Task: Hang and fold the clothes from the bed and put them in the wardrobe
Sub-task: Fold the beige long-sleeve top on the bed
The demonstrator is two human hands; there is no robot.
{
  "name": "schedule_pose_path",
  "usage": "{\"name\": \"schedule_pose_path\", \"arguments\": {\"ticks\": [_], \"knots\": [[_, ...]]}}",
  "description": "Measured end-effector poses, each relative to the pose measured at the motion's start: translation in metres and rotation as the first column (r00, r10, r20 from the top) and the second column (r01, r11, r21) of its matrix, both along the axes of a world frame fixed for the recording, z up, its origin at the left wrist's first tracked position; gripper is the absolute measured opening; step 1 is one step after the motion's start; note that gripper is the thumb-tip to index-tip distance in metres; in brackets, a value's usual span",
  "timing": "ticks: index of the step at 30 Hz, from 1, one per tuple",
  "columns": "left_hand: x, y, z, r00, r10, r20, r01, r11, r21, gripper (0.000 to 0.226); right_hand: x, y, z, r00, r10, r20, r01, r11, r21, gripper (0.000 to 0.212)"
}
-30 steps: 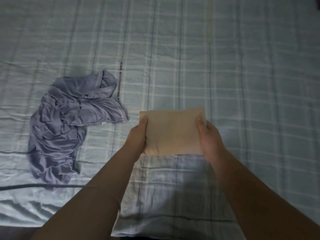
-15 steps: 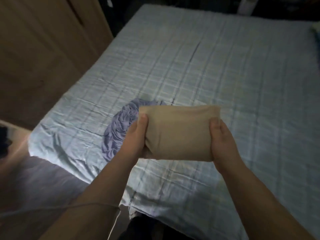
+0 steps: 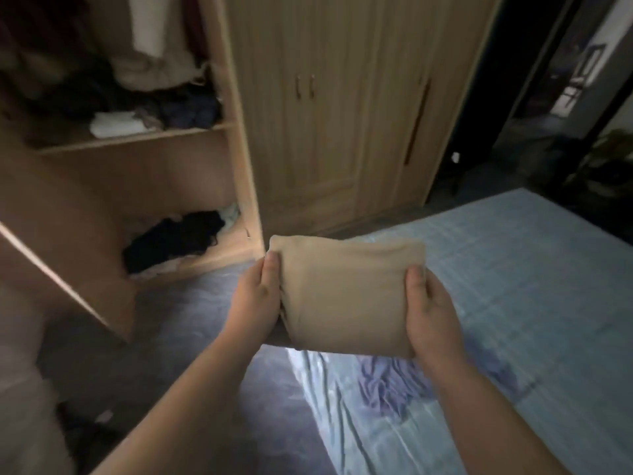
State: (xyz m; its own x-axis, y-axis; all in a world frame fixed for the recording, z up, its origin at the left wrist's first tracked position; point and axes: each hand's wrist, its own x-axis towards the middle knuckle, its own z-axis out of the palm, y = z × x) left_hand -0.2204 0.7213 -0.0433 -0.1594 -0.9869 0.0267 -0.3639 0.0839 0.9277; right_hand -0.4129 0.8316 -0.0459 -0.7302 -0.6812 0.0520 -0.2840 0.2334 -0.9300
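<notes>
Tan folded garment (image 3: 346, 299) is held in the air between bed (image 3: 513, 303) and open wardrobe (image 3: 239, 138), gripped at each side by left hand (image 3: 255, 299) and right hand (image 3: 432, 313), thumbs on top. Purple shirt (image 3: 387, 382) is left crumpled on bed below it.

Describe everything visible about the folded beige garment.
The folded beige garment is a compact, rectangular bundle of soft fabric with a rounded fold along its top edge. It is held in the air over the corner of the bed, near the open wardrobe; the left hand grips its left edge, the right hand its right edge, thumbs on its face.
</notes>
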Motion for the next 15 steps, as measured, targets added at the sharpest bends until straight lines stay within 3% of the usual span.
{"name": "schedule_pose_path", "arguments": {"ticks": [7, 15], "knots": [[0.206, -0.131, 0.035, 0.952, 0.297, -0.071, -0.302, 0.949, -0.088, 0.034, 0.188, -0.19, 0.04, 0.957, 0.269, -0.111, -0.275, 0.96, -0.049, 0.041], [0.313, -0.213, 0.043, 0.881, 0.461, -0.108, -0.473, 0.871, -0.134, 0.032, 0.29, -0.319, 0.053, 0.867, 0.402, -0.295, -0.416, 0.909, 0.018, 0.035]]}}
